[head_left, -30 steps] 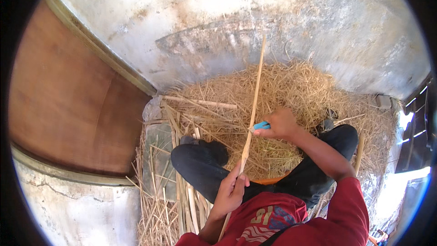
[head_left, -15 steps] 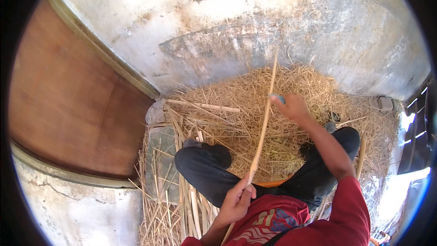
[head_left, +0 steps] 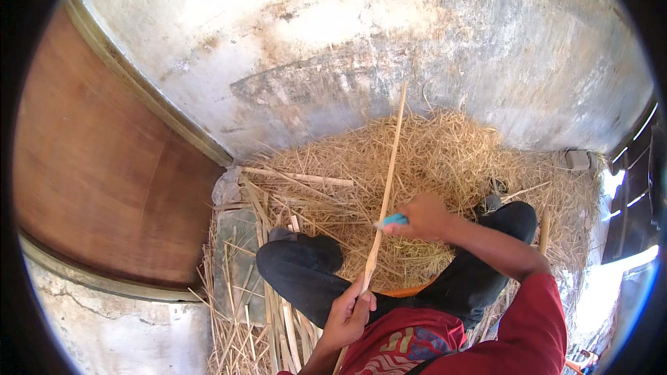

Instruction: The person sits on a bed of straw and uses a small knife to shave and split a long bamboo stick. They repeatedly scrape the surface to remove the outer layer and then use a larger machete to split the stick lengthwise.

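A long pale strip of bamboo (head_left: 390, 180) slants up and away from my lap, its far end before the wall. My left hand (head_left: 347, 318) is closed round its lower part, just below a thicker joint. My right hand (head_left: 421, 217) grips a small knife by its blue handle (head_left: 395, 219). Its short blade meets the strip around the middle, a little above the joint; the blade itself is blurred. The strip's near end runs down past my left wrist beside my red shirt.
Dry shavings (head_left: 445, 153) lie heaped between my crossed legs and the stained wall (head_left: 333, 21). Split bamboo strips (head_left: 281, 326) are stacked by my left knee, next to a grey stone slab (head_left: 238, 264). A brown door panel (head_left: 111, 160) stands at the left.
My right hand has drawn the knife down along the strip toward me, from near its upper part to just above the joint. The strip has shifted slightly left.
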The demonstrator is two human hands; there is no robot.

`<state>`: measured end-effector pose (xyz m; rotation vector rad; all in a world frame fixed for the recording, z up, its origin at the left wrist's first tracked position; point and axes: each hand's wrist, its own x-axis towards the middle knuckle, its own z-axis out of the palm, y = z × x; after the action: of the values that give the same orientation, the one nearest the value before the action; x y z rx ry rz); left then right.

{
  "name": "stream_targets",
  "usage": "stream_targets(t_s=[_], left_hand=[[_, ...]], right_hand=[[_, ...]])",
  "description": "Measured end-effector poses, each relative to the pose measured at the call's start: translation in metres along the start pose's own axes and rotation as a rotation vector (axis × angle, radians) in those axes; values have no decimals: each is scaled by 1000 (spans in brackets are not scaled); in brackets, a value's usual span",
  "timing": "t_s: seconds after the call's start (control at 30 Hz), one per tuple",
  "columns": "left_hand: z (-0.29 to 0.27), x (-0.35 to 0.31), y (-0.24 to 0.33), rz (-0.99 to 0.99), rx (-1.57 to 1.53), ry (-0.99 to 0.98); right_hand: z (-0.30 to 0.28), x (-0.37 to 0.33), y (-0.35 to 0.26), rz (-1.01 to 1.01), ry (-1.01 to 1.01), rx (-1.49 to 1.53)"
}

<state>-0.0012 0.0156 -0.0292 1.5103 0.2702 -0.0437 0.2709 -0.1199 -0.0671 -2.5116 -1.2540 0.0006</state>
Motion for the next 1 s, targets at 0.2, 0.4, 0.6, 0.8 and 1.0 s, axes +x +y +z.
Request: stream_targets(t_s=[0.2,0.4,0.6,0.8,1.0], left_hand=[[6,-9,16,-101,-57,-47],[7,-27,10,-130,-15,-50],[5,-70,9,-251,113,-231],[-2,-21,5,-212,-401,-18],[-4,44,8,-132,-389,51]], right_hand=[[-11,42,77,383,-114,158],[-22,36,84,323,-9,-123],[-86,38,260,959,167,1],[-66,13,175,526,204,199],[-39,-23,-18,-84,-13,273]])
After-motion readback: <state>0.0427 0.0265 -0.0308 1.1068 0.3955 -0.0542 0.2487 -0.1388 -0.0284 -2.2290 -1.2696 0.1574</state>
